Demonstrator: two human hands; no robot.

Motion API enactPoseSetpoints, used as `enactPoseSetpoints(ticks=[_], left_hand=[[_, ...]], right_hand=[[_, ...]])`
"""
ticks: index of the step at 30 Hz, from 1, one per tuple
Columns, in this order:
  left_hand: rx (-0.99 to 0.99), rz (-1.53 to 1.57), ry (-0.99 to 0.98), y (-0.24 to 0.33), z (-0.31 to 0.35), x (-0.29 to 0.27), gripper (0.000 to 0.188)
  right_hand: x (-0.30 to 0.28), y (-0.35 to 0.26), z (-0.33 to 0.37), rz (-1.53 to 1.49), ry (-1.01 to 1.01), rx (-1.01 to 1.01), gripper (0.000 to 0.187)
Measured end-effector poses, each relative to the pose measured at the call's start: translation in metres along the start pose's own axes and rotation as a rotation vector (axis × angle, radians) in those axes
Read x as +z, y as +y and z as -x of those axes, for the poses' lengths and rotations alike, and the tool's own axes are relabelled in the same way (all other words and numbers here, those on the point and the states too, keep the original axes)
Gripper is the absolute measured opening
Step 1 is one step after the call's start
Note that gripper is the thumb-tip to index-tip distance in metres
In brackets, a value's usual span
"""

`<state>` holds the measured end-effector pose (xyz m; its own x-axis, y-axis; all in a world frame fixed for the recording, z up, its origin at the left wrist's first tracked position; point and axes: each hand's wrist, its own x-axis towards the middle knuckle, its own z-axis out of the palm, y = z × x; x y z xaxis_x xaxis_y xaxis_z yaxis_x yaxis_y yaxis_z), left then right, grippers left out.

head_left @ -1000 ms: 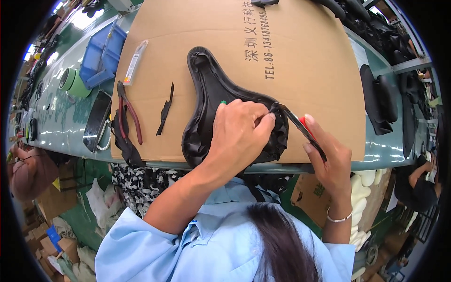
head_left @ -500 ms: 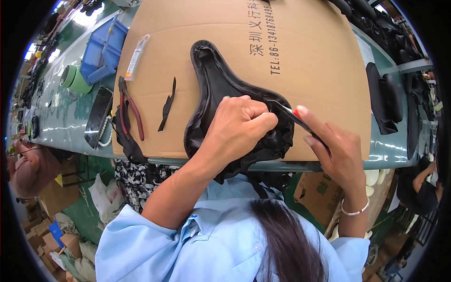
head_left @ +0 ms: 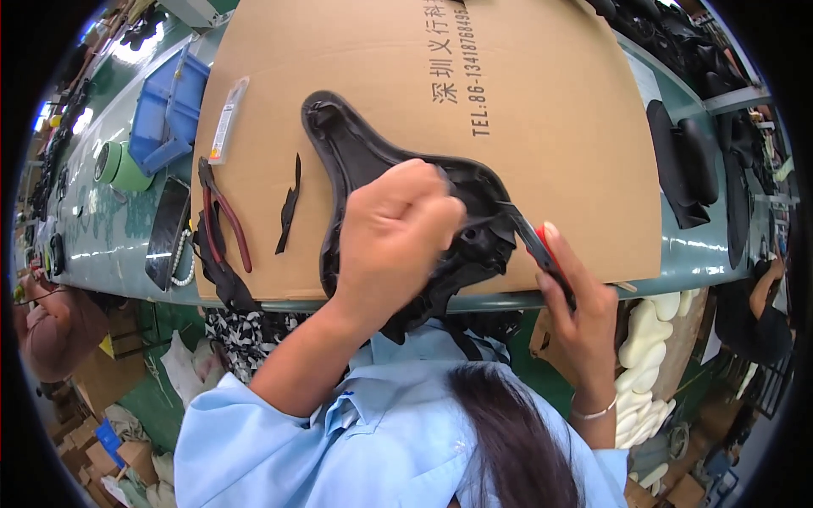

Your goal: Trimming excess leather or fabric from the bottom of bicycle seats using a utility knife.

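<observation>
A black bicycle saddle (head_left: 356, 148) lies underside up on the cardboard, its narrow nose pointing away and loose black cover material gathered at its wide end. Over the saddle's middle my left hand (head_left: 394, 237) is closed in a fist, slightly blurred; what its fingers grip is hidden. My right hand (head_left: 584, 309) grips a red and black utility knife (head_left: 542, 252) at the right of the saddle. The blade tip meets the saddle's wide right edge.
Red-handled cutting pliers (head_left: 227, 216) lie on black scraps at the left, near a thin black strip (head_left: 290, 203). A clear packet (head_left: 227, 120), phone (head_left: 168, 229), blue bin (head_left: 169, 110) and green roll (head_left: 123, 167) are farther left. Black covers (head_left: 677, 161) lie at the right.
My left fist has come up from the saddle's wide end and shifted left. The knife has moved down along the right edge. The whole view has shifted a little.
</observation>
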<state>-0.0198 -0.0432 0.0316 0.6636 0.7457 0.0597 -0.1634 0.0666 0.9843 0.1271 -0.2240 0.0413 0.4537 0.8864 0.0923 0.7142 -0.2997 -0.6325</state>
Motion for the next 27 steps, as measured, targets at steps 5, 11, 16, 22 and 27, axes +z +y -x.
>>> enactPoseSetpoints(ticks=[5, 11, 16, 22, 27], left_hand=[[0.503, -1.156, -0.254, 0.016, -0.049, 0.004, 0.018], [-0.443, -0.265, -0.232, 0.026, -0.096, -0.002, 0.019], [-0.143, 0.209, -0.194, 0.031, -0.109, -0.002, 0.016], [0.435, 1.065, -0.508, 0.027, -0.114, 0.005, 0.03], [0.239, 0.052, -0.359, 0.057, -0.094, -0.016, 0.024]], right_hand=[[-0.019, 0.006, -0.059, -0.131, -0.175, -0.058, 0.049], [0.019, -0.001, -0.035, -0.277, -0.133, 0.062, 0.054], [0.034, -0.026, -0.011, -0.293, -0.031, 0.154, 0.057], [0.054, -0.039, 0.008, -0.331, -0.019, 0.286, 0.059], [0.018, -0.046, 0.007, -0.189, -0.148, 0.231, 0.052]])
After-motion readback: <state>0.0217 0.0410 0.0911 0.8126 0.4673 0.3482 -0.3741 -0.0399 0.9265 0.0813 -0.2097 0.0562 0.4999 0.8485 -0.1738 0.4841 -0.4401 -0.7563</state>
